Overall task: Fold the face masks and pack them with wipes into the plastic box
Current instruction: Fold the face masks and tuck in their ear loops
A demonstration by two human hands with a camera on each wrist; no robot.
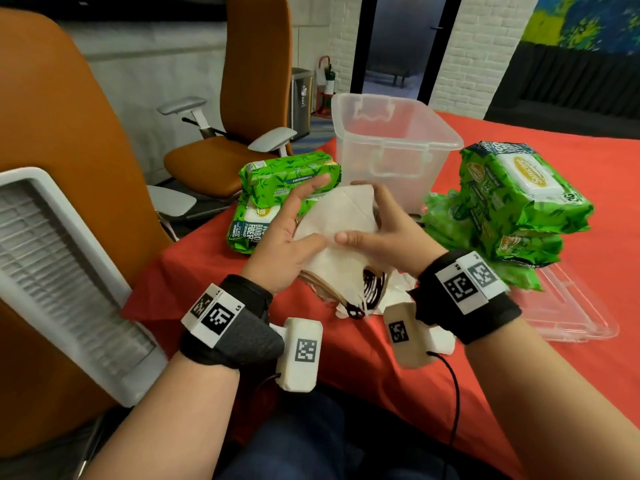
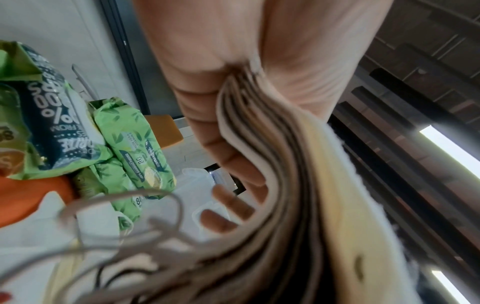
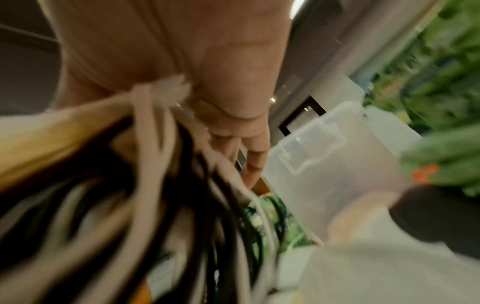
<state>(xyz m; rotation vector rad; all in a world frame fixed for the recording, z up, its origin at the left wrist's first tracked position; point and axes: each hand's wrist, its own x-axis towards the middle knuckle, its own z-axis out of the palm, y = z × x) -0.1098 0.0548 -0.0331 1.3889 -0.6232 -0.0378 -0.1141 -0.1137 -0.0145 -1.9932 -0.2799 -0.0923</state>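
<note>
So we've got a whole stack of face masks [image 1: 341,233] held up off the counter [image 1: 381,375] between both hands, a bit in front of the plastic box [image 1: 391,143]. Our left hand [image 1: 287,244] cups the left side of the stack, thumb laid over the top and fingers stretched out along the far edge. Our right hand [image 1: 384,233] clamps the other side, thumb on top and fingers wrapped behind. From the left wrist view you can see the layered edges of the masks wedged into the palm, so it's a proper squeeze and not just resting there. Our guess is we're holding them this way to keep the pile squared up, since loose masks would fan out, and the ear loops [image 1: 370,289] are already dangling in a tangle underneath.

The box is standing upright with its top open, and as far as we can tell nothing's in it yet. Its clear lid [image 1: 571,306] lies flat on the counter off to the right. Green wipe packs sit in a pile on the left [image 1: 287,188] and a bigger heap on the right [image 1: 512,209], flanking the box, so everything's within easy reach for packing. None of the wipes are in the box yet.
</note>
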